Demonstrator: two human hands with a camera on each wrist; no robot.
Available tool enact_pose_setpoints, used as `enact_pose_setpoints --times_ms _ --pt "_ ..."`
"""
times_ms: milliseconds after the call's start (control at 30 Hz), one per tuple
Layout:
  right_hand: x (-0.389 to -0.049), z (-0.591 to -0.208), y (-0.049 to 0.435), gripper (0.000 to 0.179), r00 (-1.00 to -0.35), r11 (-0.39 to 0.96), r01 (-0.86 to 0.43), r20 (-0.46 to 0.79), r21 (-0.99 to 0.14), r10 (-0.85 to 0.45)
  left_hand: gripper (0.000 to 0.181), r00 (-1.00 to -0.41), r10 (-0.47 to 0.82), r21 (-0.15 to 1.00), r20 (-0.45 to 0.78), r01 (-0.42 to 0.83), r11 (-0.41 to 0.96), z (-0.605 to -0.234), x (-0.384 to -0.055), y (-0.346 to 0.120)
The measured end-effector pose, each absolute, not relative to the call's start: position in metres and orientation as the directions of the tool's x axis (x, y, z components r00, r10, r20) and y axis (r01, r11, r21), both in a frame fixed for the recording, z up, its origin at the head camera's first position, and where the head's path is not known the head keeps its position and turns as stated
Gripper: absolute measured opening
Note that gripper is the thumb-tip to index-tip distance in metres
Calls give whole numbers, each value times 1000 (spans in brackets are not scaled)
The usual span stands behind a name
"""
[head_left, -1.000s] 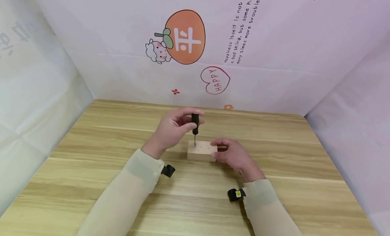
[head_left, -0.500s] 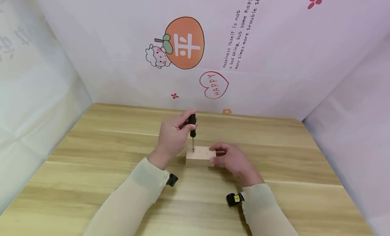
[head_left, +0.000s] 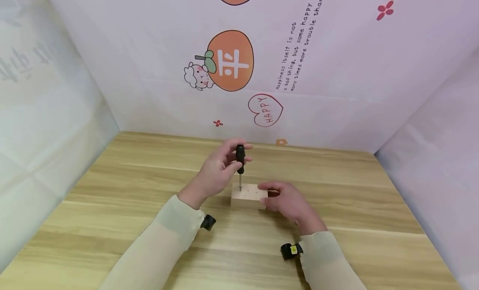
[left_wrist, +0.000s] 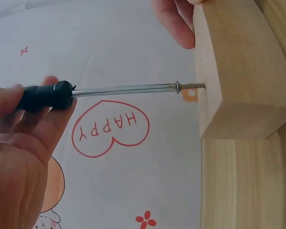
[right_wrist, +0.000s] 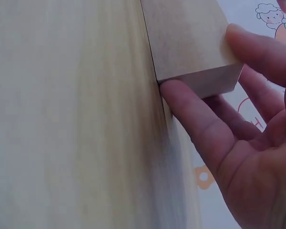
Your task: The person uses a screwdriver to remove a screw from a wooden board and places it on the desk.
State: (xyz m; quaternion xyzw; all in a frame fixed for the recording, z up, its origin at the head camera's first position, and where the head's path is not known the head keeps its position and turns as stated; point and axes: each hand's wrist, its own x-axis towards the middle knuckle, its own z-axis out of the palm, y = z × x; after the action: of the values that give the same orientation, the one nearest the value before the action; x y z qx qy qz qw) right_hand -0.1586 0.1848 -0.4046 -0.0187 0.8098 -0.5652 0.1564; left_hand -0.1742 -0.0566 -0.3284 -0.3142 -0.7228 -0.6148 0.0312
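My left hand (head_left: 218,172) pinches the black handle of a screwdriver (head_left: 240,157) between thumb and fingers, some fingertips reaching past it. The screwdriver stands upright over a pale wooden block (head_left: 248,203). In the left wrist view the steel shaft meets the head of a screw (left_wrist: 190,86). The screw's tip is sunk in the block, and much of its thread shows. Several small dark holes dot the block's top face. My right hand (head_left: 287,199) grips the block's right end, with thumb and fingers on opposite sides, as the right wrist view also shows.
The block rests on a wood-grain table (head_left: 149,190). Behind the table hangs a white printed cloth (head_left: 329,115), with more pale cloth at both sides. A black wrist camera (head_left: 290,251) juts inward from the right cuff, and another (head_left: 208,222) from the left.
My left fingers close further round the screwdriver handle half a second ago, then spread out again now. The block and right hand keep their place; the head view tilts slightly upward.
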Motion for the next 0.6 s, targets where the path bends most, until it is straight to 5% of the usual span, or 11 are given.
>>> enact_pose_setpoints --times_ms 333,600 --pt "-158 -405 184 39 -956 327 168 -235 -930 -178 46 -834 357 894 421 448 -8 -329 -172 -55" --pt "-157 -403 182 38 -954 288 196 -251 -937 -165 49 -848 121 839 516 529 129 -330 -162 -38"
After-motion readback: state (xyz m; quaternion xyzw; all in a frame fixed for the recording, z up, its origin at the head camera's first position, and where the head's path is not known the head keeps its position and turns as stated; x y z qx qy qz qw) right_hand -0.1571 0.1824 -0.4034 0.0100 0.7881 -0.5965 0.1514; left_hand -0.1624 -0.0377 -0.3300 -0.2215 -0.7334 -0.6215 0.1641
